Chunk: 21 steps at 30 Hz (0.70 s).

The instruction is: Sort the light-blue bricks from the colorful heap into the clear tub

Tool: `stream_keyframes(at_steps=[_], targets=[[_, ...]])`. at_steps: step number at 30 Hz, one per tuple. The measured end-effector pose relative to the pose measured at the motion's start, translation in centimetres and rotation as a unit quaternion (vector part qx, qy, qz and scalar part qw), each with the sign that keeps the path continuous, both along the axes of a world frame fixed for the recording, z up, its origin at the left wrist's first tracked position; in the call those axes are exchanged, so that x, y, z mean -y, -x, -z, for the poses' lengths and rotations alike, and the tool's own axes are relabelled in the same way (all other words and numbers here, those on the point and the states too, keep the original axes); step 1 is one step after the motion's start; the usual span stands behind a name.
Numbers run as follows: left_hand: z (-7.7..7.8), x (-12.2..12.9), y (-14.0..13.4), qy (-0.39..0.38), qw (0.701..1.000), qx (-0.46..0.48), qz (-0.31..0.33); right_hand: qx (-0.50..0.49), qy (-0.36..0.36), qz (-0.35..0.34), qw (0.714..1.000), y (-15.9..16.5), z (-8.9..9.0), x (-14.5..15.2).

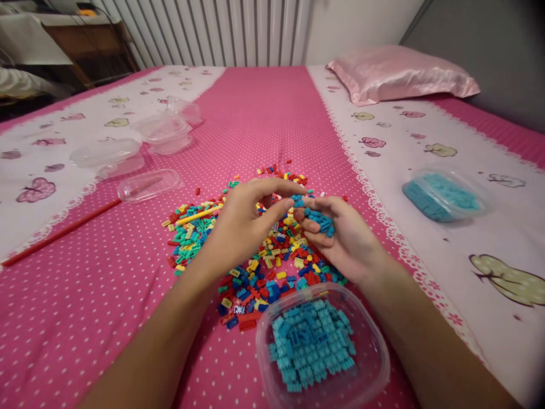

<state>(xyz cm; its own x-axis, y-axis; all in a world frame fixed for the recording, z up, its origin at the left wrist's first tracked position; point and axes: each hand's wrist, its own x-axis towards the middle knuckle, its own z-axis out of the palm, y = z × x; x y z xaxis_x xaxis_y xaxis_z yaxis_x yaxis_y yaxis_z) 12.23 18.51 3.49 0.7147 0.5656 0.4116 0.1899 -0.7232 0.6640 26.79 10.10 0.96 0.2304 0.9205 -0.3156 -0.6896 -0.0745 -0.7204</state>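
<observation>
Several blue toy bricks [320, 221] lie in my right hand [347, 241], which is turned palm up with its fingers curled around them. My left hand [251, 213] reaches across from the left, thumb and fingers pinching a blue brick [297, 200] at the fingertips of my right hand. Beneath both hands spreads a pile of small bricks [272, 258] in red, yellow, green, blue and cream; my left hand hides part of it. Close to me stands a clear plastic container [378, 363] with rows of light-blue bricks [313, 341] and a darker blue cluster on top.
To the right sits a clear container [445, 193] filled with blue pieces. Clear empty tubs [164, 128] and a lid [149, 186] lie at the left, near a long red stick [63, 232]. A yellow stick [198, 215] rests on the pile. A pink pillow [400, 71] lies at the back right.
</observation>
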Motion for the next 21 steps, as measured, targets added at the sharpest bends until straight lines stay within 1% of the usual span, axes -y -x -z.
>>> stream_keyframes(at_steps=[1, 3, 5, 7, 9, 11, 13, 15, 17, 18, 19, 21], targets=[[0.2, 0.3, -0.2, -0.023, 1.0, 0.002, 0.009, 0.014, -0.004, -0.002, 1.0, 0.3, 0.1, 0.0], [0.7, 0.5, -0.5, -0.095, 0.995, -0.02, 0.019, 0.04, -0.009, -0.007, 0.999, 0.6, 0.3, 0.0], [1.2, 0.4, -0.7, -0.169, 0.985, -0.044, 0.011, 0.066, -0.017, -0.009, 0.998, 0.9, 0.5, 0.0], [1.7, 0.2, -0.7, -0.205, 0.977, -0.059, -0.007, 0.087, -0.021, -0.014, 0.996, 1.0, 0.7, -0.1], [1.8, 0.1, -0.7, -0.211, 0.975, -0.068, -0.023, 0.103, -0.027, -0.027, 0.994, 1.1, 0.8, -0.1], [1.7, 0.1, -0.6, -0.193, 0.978, -0.06, -0.04, 0.119, -0.038, -0.042, 0.991, 1.0, 0.9, 0.0], [1.3, 0.0, -0.5, -0.152, 0.987, -0.03, -0.051, 0.138, -0.05, -0.051, 0.988, 0.8, 0.7, 0.1], [0.9, 0.0, -0.3, -0.099, 0.994, 0.002, -0.045, 0.141, -0.05, -0.035, 0.988, 0.2, 0.4, 0.2], [0.7, 0.2, -0.3, -0.062, 0.998, -0.004, -0.001, 0.11, -0.038, 0.014, 0.993, -0.7, -0.1, 0.4], [0.7, 0.4, -0.4, -0.061, 0.997, -0.031, 0.032, 0.09, -0.031, 0.047, 0.994, -1.2, -0.3, 0.4], [0.9, 0.6, -0.5, -0.073, 0.992, -0.073, 0.068, 0.075, -0.024, 0.08, 0.994, -1.6, -0.6, 0.4], [1.5, 1.1, -1.1, -0.131, 0.968, -0.175, 0.121, 0.074, -0.018, 0.125, 0.989, -2.4, -0.8, 0.3]])
